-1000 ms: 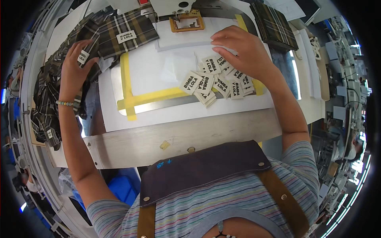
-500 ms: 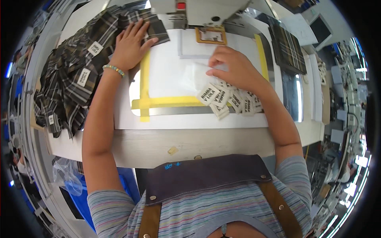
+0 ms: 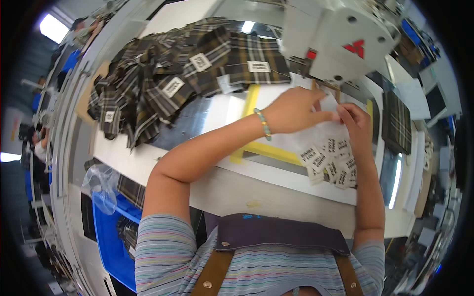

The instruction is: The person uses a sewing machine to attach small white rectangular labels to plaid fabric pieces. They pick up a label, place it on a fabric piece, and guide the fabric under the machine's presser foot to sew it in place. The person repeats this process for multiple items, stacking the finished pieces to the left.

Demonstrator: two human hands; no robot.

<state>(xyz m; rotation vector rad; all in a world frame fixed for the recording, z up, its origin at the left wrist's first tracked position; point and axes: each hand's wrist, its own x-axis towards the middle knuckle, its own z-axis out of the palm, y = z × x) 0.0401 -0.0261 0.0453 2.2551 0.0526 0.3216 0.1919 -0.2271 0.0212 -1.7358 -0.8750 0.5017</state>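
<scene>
In front of the machine head, my left hand [image 3: 296, 111] and my right hand [image 3: 356, 126] come together, fingertips nearly meeting. Between them is a thin, whitish, see-through sheet [image 3: 328, 102]; the fingers of both hands close on its edges. Just below my right hand lies a loose pile of small cream fabric labels [image 3: 330, 160] with dark print. Behind the hands, a small tan frame [image 3: 335, 90] sits under the sewing machine head [image 3: 340, 44], partly hidden by my fingers and the sheet.
Plaid fabric pieces [image 3: 148, 79] heap up at the left, several with labels on them. One flat plaid piece [image 3: 259, 59] lies beside the machine. Folded plaid fabric [image 3: 396, 121] rests at the right. Yellow tape [image 3: 271, 151] borders the work plate. A blue bin [image 3: 106, 237] stands below the table.
My left hand has left the plaid fabric and crossed rightward to meet my right hand. The whitish sheet has come up off the plate between them. The whole view has shifted and turned.
</scene>
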